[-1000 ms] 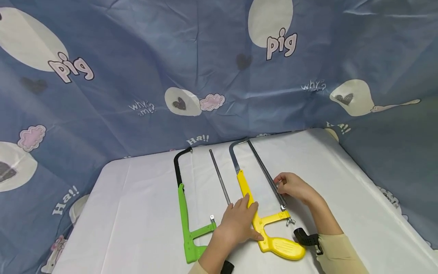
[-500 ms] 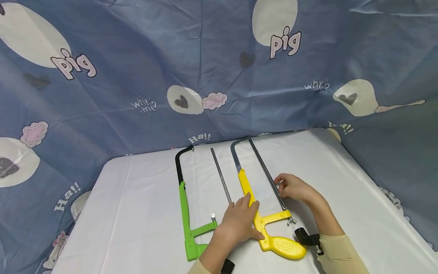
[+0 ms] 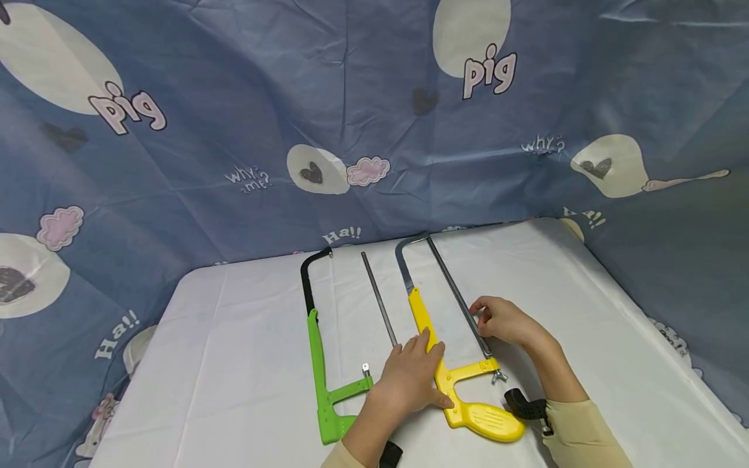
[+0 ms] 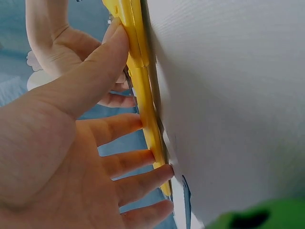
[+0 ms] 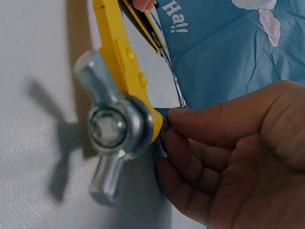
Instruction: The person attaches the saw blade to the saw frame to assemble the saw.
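A yellow hacksaw (image 3: 491, 421) with a grey steel front lies on the white table, its handle toward me. My left hand (image 3: 404, 377) rests on its frame, with fingers spread and fairly straight. In the left wrist view, thumb and fingertips touch the yellow frame (image 4: 143, 90). At the saw's right side, my right hand (image 3: 506, 320) pinches the hacksaw blade (image 3: 453, 286) close to its near end. The right wrist view shows a wing nut (image 5: 109, 126) at the yellow arm's end, beside my pinching fingertips, which hide most of the blade there.
Left of the yellow saw lies a green hacksaw frame (image 3: 318, 364) with a black front and no blade fitted. A loose grey blade (image 3: 379, 299) lies between the saws, its near end hidden by my left hand. Blue printed cloth (image 3: 263, 117) hangs behind the white table (image 3: 234, 377).
The near end of the yellow saw's blade, seen as two separate strips a second ago, now looks like one narrow strip. The head view has shifted slightly; both hands keep nearly the same places.
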Demonstrator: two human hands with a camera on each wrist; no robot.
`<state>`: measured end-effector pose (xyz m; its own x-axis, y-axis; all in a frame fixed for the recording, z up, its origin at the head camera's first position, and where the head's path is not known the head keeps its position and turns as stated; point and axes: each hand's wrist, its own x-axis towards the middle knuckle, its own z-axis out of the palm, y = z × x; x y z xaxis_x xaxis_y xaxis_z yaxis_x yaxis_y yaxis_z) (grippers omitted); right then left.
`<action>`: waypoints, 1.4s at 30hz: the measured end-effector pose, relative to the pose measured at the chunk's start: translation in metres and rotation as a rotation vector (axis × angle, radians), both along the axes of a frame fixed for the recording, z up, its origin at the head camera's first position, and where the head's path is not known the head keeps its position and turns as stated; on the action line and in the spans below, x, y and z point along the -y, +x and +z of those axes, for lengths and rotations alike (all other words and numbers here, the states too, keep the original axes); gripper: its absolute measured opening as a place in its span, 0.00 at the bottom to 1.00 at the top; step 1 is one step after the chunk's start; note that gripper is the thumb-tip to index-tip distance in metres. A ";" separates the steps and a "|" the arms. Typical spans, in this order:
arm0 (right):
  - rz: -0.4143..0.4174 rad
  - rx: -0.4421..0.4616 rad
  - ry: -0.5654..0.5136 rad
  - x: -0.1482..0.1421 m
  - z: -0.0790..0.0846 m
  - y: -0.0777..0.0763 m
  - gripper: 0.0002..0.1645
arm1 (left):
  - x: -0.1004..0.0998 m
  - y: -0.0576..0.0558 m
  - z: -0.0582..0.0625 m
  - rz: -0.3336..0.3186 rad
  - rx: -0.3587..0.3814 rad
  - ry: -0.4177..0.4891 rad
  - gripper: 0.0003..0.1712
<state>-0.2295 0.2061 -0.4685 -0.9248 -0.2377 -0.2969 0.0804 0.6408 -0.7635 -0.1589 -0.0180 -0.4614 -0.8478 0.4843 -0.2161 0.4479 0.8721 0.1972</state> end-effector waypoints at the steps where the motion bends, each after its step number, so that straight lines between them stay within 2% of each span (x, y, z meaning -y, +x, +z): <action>1: 0.000 -0.002 0.010 0.000 0.000 0.000 0.24 | 0.000 0.000 0.000 0.001 -0.001 0.002 0.55; 9: 0.010 -0.054 0.135 -0.002 0.002 0.001 0.16 | 0.000 0.001 0.000 0.003 -0.008 0.009 0.55; 16: 0.079 -0.020 0.136 -0.006 0.005 0.008 0.08 | 0.001 0.001 -0.001 0.008 0.016 -0.010 0.55; 30: 0.084 -0.017 0.188 -0.006 0.004 0.008 0.09 | 0.001 0.001 0.001 0.005 0.016 0.007 0.55; 35: 0.099 -0.008 0.217 -0.005 0.010 0.012 0.09 | 0.002 0.002 0.002 0.016 0.028 0.013 0.55; 42: 0.168 -0.005 0.257 -0.008 0.025 0.023 0.13 | 0.001 0.002 0.002 0.018 0.026 0.012 0.55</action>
<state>-0.2065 0.2136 -0.4438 -0.8804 -0.3053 -0.3630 -0.0464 0.8171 -0.5747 -0.1565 -0.0193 -0.4598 -0.8505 0.4720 -0.2322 0.4269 0.8772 0.2195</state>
